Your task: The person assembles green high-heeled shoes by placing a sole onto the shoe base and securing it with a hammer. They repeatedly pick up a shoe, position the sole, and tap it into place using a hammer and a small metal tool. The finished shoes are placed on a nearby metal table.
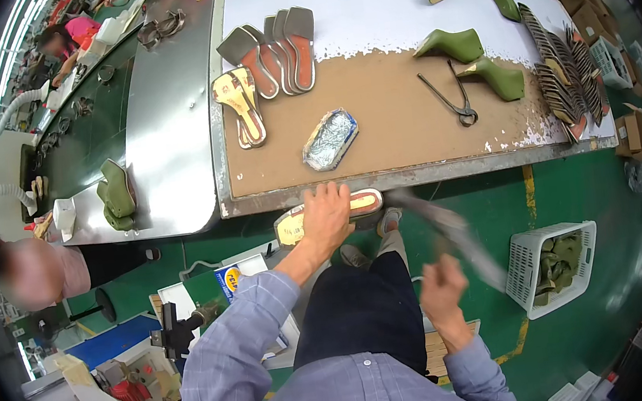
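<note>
Left hand (pixel 327 217) at frame centre, grip closed over a flat tan shoe sole with a pale rim (pixel 292 225) — it sits just below the front edge of the brown-topped bench (pixel 407 125), pressed against or just under the metal lip; can't tell which. Right hand (pixel 441 286) lower right of centre, grip closed on the handle of a long grey tool (pixel 454 237), motion-blurred, angled up-left toward the sole; its tip ends near the sole's right end.

On the bench above the left hand: a foil-wrapped oblong block (pixel 329 139). Right of centre, black metal pincers (pixel 452 96) lie flat. Olive-green high-heel lasts (pixel 452 44) upper right. Fan of grey-and-orange insoles (pixel 274 53) upper centre-left, gold-toned soles (pixel 240 103) just below them. White plastic basket of olive parts (pixel 551 266) on the green floor, lower right. Another person is at the far left edge.
</note>
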`<state>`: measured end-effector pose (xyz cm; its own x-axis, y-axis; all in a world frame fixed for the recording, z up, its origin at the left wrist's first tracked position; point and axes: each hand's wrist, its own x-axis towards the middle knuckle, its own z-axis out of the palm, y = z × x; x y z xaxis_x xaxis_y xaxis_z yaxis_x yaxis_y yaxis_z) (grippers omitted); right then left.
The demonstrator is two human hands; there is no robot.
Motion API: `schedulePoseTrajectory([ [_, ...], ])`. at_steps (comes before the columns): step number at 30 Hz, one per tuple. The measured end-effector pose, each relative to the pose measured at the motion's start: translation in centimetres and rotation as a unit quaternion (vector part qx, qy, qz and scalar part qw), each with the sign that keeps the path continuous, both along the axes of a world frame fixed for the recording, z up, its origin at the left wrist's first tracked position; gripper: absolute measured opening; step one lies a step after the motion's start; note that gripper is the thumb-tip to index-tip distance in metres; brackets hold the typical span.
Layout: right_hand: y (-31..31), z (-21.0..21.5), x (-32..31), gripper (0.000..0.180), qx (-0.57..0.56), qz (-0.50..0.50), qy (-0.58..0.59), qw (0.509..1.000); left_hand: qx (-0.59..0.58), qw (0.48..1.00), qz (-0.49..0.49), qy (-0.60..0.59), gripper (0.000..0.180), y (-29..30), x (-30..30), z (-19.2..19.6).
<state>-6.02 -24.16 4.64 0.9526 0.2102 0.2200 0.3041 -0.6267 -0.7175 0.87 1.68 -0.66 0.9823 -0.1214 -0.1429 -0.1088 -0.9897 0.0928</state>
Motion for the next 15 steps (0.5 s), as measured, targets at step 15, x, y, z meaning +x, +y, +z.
schedulePoseTrajectory([
  [15,1.2,-4.4,1.0,0.025,0.000,0.027,0.115,0.993,-0.011,1.000,0.004,-0.001,0.064,-0.1,-0.4,0.0],
])
